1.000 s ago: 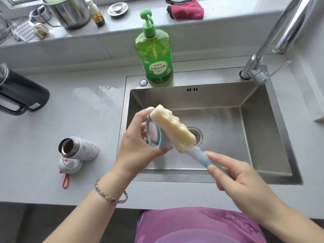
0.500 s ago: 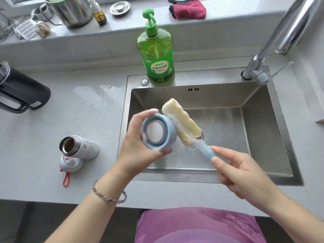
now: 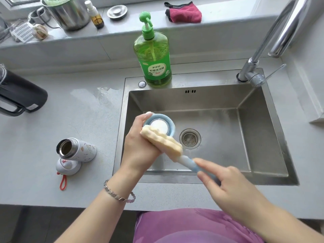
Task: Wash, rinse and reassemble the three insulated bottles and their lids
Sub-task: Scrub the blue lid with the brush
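Observation:
Over the left part of the sink [image 3: 263,130], my left hand [image 3: 140,151] grips a light blue lid [image 3: 160,125] with a white inner disc, its underside facing up. My right hand [image 3: 226,186] holds the blue handle of a sponge brush [image 3: 162,142]; its yellow sponge head lies across the near edge of the lid. On the counter to the left, a small white patterned bottle [image 3: 78,149] lies on its side with its mouth open. Its white lid [image 3: 68,166] with a red loop rests just in front. A black bottle [image 3: 19,95] lies at the far left edge.
A green dish soap pump bottle [image 3: 153,57] stands on the sink's back rim. The chrome faucet [image 3: 273,37] rises at the back right. The ledge behind holds a steel pot [image 3: 66,13], a small spray bottle [image 3: 95,14], a metal strainer cap [image 3: 117,12] and a red cloth [image 3: 184,14].
The sponge head has swung down from beside the lid's right side to across its near edge. My right hand has shifted with the handle; my left hand has tilted the lid slightly.

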`<state>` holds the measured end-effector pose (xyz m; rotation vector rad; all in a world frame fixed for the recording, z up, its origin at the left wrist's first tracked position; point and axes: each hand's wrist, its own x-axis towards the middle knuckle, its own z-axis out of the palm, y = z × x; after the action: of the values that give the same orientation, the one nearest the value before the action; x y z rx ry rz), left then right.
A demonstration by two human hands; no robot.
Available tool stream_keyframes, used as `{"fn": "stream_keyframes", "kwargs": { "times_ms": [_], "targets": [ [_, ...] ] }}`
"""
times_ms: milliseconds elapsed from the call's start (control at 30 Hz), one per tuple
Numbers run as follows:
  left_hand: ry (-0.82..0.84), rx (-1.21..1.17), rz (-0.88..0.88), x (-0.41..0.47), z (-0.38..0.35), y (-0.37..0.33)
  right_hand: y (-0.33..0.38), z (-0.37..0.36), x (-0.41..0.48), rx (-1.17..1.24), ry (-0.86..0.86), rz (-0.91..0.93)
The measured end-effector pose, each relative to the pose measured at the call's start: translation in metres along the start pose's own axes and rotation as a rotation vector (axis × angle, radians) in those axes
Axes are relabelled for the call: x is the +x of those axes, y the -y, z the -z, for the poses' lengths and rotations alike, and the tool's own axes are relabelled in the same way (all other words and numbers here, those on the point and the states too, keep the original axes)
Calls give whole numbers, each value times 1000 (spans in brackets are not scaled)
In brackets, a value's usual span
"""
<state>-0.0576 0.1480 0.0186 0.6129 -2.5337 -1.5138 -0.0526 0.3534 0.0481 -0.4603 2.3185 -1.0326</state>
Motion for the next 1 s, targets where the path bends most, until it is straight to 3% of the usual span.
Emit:
{"fn": "stream_keyframes", "kwargs": {
  "times_ms": [167, 300, 367, 700, 867, 1000],
  "targets": [
    [20, -2, -62, -5, -1, -3, -14, 13, 15, 51, -147, -63],
    [21, -26, -18, -9, -2, -3, -7, 3, 6, 26, -56, -16],
    [23, 21, -27, -11, -2, 1, -15, 11, 10, 22, -122, -50],
    [25, 4, -1, -10, 4, 2, -15, 18, -1, -461, -321, 104],
    [129, 31, 13, -17, 2, 1, -18, 3, -2, -461, -314, 178],
    [32, -81, 76, -14, 8, 3, -25, 5, 1, -505, -340, 128]
  ]
}}
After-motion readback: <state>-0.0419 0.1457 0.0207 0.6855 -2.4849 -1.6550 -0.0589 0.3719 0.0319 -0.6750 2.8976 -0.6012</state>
